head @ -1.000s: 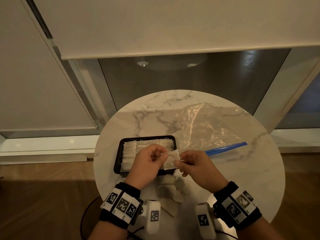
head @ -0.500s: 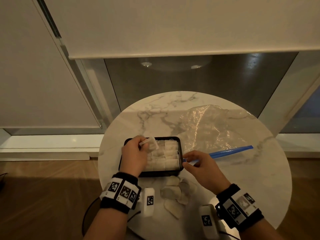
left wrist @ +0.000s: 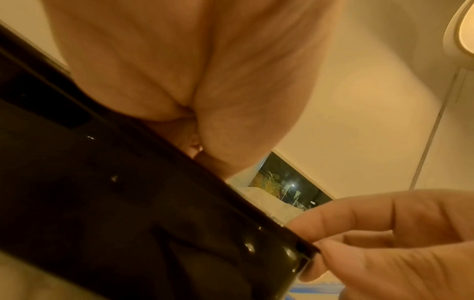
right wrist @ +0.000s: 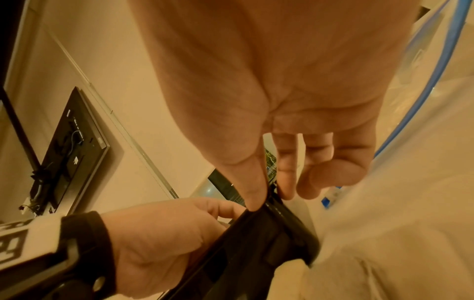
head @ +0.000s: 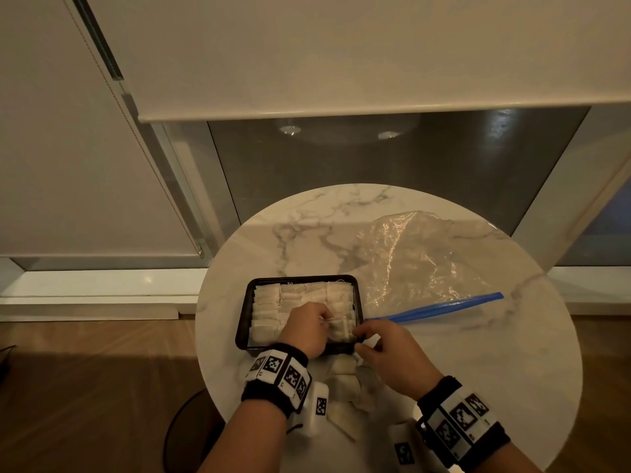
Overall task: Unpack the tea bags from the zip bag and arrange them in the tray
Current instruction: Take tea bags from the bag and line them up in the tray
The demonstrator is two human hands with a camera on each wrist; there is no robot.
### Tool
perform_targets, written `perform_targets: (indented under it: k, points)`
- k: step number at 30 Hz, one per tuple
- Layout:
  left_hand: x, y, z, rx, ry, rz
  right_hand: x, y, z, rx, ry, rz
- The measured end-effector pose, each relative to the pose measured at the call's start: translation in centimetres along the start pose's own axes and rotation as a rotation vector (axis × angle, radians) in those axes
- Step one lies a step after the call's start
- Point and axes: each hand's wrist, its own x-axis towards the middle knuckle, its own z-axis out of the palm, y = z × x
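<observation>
A black tray (head: 244,315) on the round marble table holds rows of white tea bags (head: 269,302). Over its near right part, my left hand (head: 326,322) pinches one tea bag (head: 341,327) down among the others. My right hand (head: 358,339) pinches the tray's near right corner between thumb and forefinger; the right wrist view shows that grip on the tray (right wrist: 256,243) from below. The clear zip bag (head: 409,261) lies flat at the back right, its blue zip strip (head: 444,306) pointing at the tray. Several loose tea bags (head: 345,384) lie between my wrists.
The marble table (head: 495,370) is small and its near edge runs just under my forearms. Behind it are a window with a lowered blind (head: 341,63) and a wooden floor (head: 85,387) to the left. A dark panel (right wrist: 74,146) hangs on the wall.
My left hand carried the tea bag from the tray's far left to its near right part. My right hand moved left from the zip strip and took hold of the tray's corner.
</observation>
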Motion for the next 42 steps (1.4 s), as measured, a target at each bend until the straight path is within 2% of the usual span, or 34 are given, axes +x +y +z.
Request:
perform_targets:
  k: [11, 18, 25, 42]
  points:
    - [0.0, 1.5, 1.1, 0.005, -0.003, 0.027, -0.1, -0.1, -0.3, 0.015, 0.005, 0.030]
    - [-0.2, 2.0, 0.9, -0.015, 0.118, 0.047, 0.1, 0.1, -0.6, 0.006, -0.006, 0.032]
    - [-0.5, 2.2, 1.4, 0.049, 0.099, 0.141, 0.1, 0.1, -0.4, 0.020, 0.006, 0.043]
    - [-0.6, 2.0, 1.9, 0.043, 0.115, 0.168, 0.0, 0.2, -0.2, 0.025, 0.021, 0.070]
